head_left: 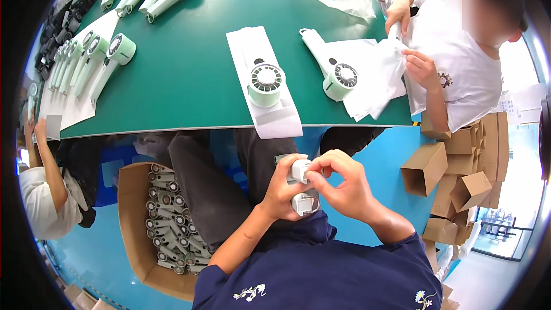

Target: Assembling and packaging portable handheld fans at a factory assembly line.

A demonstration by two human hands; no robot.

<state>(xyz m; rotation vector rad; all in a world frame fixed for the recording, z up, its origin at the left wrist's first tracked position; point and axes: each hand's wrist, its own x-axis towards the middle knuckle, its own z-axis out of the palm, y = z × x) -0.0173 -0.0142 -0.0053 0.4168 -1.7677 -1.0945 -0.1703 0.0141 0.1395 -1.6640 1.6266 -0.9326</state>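
Above my lap, my left hand [276,190] is closed around two pale handheld fans, whose white handle ends stick out toward the right. A ring-like loop hangs from the lower handle end [302,204]. My right hand [348,188] pinches with thumb and forefinger at the upper handle end [300,170]; what lies between those fingertips is too small to make out. Straight ahead on the table, a mint-green handheld fan [264,96] rests on a strip of white sheets [245,43]. To its right another green fan [340,82] lies partly on white bags [373,89].
The green table [189,74] ends just beyond my knees. Rows of fans [86,63] stand at its left. A cardboard box [135,235] of several fans sits on the floor to my left. Empty cartons [425,169] are stacked right. A co-worker [453,51] handles a white bag; another person [49,195] works left.
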